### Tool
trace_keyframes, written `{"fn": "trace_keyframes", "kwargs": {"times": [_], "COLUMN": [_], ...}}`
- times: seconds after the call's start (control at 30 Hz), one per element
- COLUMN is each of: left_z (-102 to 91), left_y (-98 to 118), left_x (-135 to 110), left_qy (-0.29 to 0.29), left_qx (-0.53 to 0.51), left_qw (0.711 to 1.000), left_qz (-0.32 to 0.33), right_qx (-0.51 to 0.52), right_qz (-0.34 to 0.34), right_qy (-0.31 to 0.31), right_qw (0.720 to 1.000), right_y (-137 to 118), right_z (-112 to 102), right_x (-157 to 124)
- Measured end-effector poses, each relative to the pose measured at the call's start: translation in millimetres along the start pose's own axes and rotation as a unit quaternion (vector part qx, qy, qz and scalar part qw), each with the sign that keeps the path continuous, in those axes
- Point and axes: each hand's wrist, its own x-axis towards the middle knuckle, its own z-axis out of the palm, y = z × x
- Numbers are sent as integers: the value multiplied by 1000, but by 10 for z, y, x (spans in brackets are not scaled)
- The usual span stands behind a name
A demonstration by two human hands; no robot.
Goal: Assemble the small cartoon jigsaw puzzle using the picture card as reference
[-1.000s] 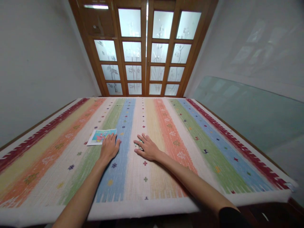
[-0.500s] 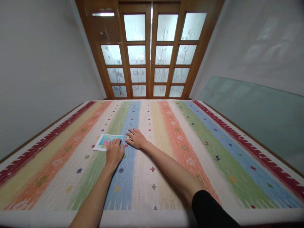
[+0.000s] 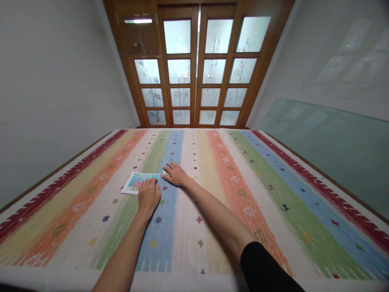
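My left hand [image 3: 148,195] lies palm down on the striped cloth [image 3: 231,190], its fingers resting flat on the near right corner of a small picture card [image 3: 137,181] with a blue and pink cartoon. My right hand [image 3: 175,174] lies just right of the card, fingers stretched flat over a small patterned piece [image 3: 165,172] that peeks out at its fingertips. The piece sits close to the card's right edge. Most of the piece is hidden under my fingers.
The colourful striped cloth covers a large table. Wooden doors with frosted glass panes [image 3: 197,69] stand at the far end. A glass sheet [image 3: 328,146] leans against the right wall. A plain wall runs along the left.
My right hand has slid the small piece leftward from the cloth's middle stripe to beside the card. My left hand has stayed on the card's corner.
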Motion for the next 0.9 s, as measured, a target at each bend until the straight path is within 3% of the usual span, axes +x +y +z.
{"fn": "trace_keyframes", "kwargs": {"times": [0.37, 0.7, 0.9], "left_z": [-17, -13, 8], "left_y": [26, 20, 9], "left_x": [0, 1, 7], "left_qy": [-7, -6, 1], "left_qx": [-3, 7, -2], "left_qw": [1000, 1000, 1000], "left_qz": [-2, 4, 11], "right_qx": [-15, -11, -6], "right_qz": [-28, -26, -76], "right_qy": [6, -14, 27], "right_qw": [999, 999, 997], "right_y": [24, -32, 71], "right_z": [-58, -71, -35], "right_x": [-170, -147, -250]}}
